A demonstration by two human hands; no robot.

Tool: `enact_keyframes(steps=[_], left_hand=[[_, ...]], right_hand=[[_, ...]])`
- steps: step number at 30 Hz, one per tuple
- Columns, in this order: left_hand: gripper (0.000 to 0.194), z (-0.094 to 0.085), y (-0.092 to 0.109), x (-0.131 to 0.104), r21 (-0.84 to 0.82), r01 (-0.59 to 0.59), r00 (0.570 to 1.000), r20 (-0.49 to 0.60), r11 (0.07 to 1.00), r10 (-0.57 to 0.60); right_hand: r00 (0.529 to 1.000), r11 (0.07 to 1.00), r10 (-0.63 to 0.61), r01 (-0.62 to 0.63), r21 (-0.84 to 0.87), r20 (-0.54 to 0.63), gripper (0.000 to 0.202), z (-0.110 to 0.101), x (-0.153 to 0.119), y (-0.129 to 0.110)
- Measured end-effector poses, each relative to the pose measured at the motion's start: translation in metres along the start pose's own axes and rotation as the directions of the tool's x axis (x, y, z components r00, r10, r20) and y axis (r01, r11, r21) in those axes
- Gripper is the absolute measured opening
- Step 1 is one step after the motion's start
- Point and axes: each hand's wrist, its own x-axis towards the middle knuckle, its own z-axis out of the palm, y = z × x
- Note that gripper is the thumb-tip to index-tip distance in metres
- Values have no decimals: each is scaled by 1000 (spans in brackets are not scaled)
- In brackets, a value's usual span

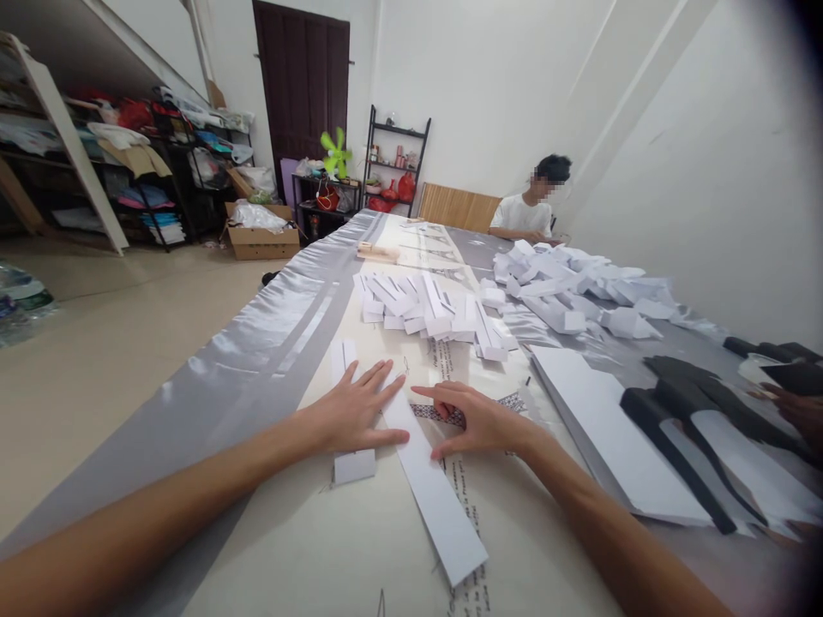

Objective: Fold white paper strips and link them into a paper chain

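Observation:
A long white paper strip [443, 514] lies at a slant on the printed tablecloth in front of me. My left hand [357, 410] lies flat over the strip's upper left part, fingers spread. At the strip's right edge is my right hand [472, 416], its index finger stretched out, thumb apart and other fingers curled, with nothing visible in it. Under and beside the left hand, a second white paper piece [343, 356] shows above and a short white paper end [355, 465] below; whether they join is hidden. Beyond both hands sits a pile of folded white paper strips [428, 304].
A heap of white folded paper [579, 278] covers the table's back right, where a person [524, 214] sits. On the right are a white paper stack [610, 428] and black rolled pieces [678, 446], with another person's hand [797, 411] nearby. A cardboard box [263, 240] stands on the floor.

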Motion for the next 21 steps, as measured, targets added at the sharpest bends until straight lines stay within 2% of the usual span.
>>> enact_keyframes(steps=[4, 8, 11, 13, 16, 18, 21], left_hand=[[92, 3, 1, -1, 16, 10, 999, -33, 1000, -10], [84, 4, 9, -2, 52, 57, 987, -151, 997, -49], [68, 2, 14, -2, 44, 73, 970, -235, 996, -61], [53, 2, 13, -1, 13, 68, 963, -261, 998, -62], [32, 3, 5, 1, -66, 20, 954, -299, 998, -39], [25, 3, -1, 3, -132, -9, 948, -317, 991, -34], [17, 1, -7, 6, -265, -4, 958, -277, 964, -72]], right_hand=[[999, 999, 14, -12, 42, -32, 96, 2, -1, -2], [971, 988, 107, -80, 133, -212, 58, 15, 5, -16], [943, 986, 154, -125, 114, -294, 33, 27, 11, -30], [934, 985, 170, -149, 91, -314, 25, 32, 13, -36], [938, 980, 191, -166, 111, -289, 24, 32, 12, -36], [943, 977, 197, -168, 128, -269, 23, 28, 10, -31], [940, 981, 189, -166, 101, -284, 26, 23, 7, -25]])
